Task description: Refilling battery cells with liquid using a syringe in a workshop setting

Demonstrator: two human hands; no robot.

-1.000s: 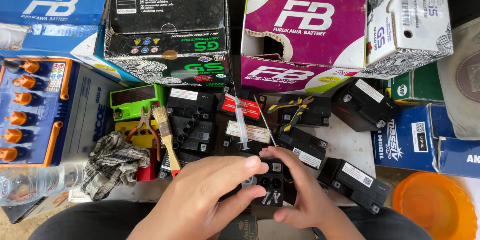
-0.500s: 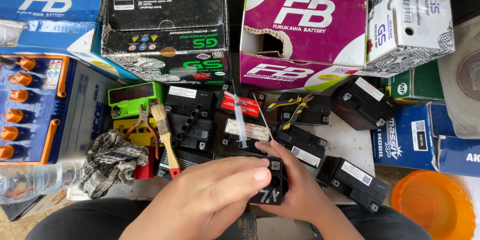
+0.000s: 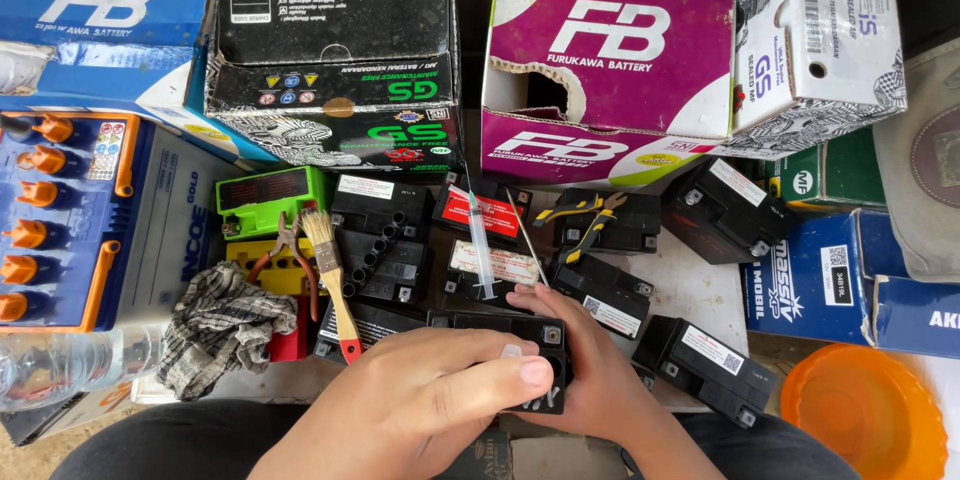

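A small black battery (image 3: 500,325) sits over my lap at the bottom centre. My left hand (image 3: 420,405) lies across its top, thumb stretched to its right end. My right hand (image 3: 590,365) cups the battery's right side from below and behind. Just beyond it lie a clear syringe (image 3: 481,245), a thin metal rod (image 3: 527,238), a paintbrush (image 3: 333,280) with a red-tipped handle, and yellow-handled pliers (image 3: 585,220) resting on other black batteries.
Several black batteries (image 3: 700,355) cover the white board. A checked rag (image 3: 225,325), red-handled pliers (image 3: 285,245) and a green battery (image 3: 265,198) lie left. Cardboard boxes (image 3: 610,70) line the back. A large blue battery (image 3: 70,220), plastic bottle (image 3: 60,365) and orange bowl (image 3: 865,415) flank me.
My left hand has slid right over the battery's top, covering its openings. The battery has tipped flatter and my right hand has settled behind its right end.
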